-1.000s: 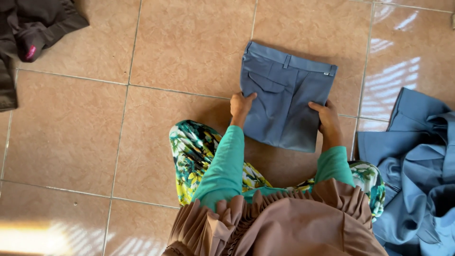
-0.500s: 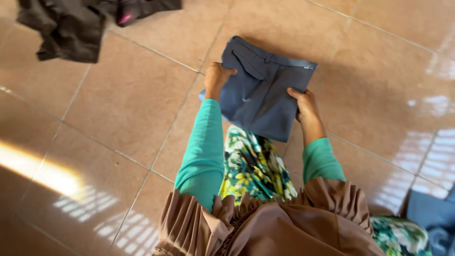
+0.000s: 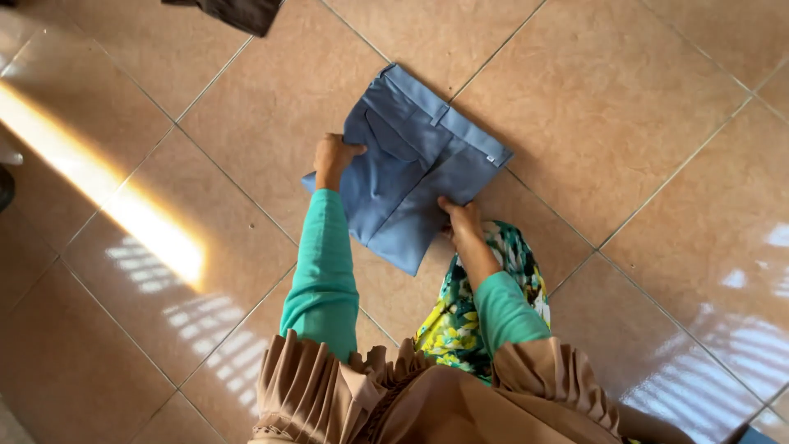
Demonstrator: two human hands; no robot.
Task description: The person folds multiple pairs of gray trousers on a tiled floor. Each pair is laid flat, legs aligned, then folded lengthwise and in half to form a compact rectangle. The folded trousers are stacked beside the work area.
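A folded pair of blue trousers (image 3: pixel 411 168) is held just above the tan tiled floor, waistband pointing up and to the right. My left hand (image 3: pixel 333 156) grips its left edge. My right hand (image 3: pixel 462 220) grips the lower right edge. Both arms wear teal sleeves. Below them is my flowered green skirt (image 3: pixel 477 316) and a pleated tan headscarf (image 3: pixel 427 395).
A dark garment (image 3: pixel 238 11) lies on the floor at the top edge, left of centre. A bright streak of sunlight (image 3: pixel 107 189) crosses the tiles at the left. A dark object (image 3: pixel 5 187) shows at the far left edge.
The view has swung to the left; the blue pile at the right is out of frame. Both hands have kept their grip and carried the folded trousers leftward, now turned at an angle.
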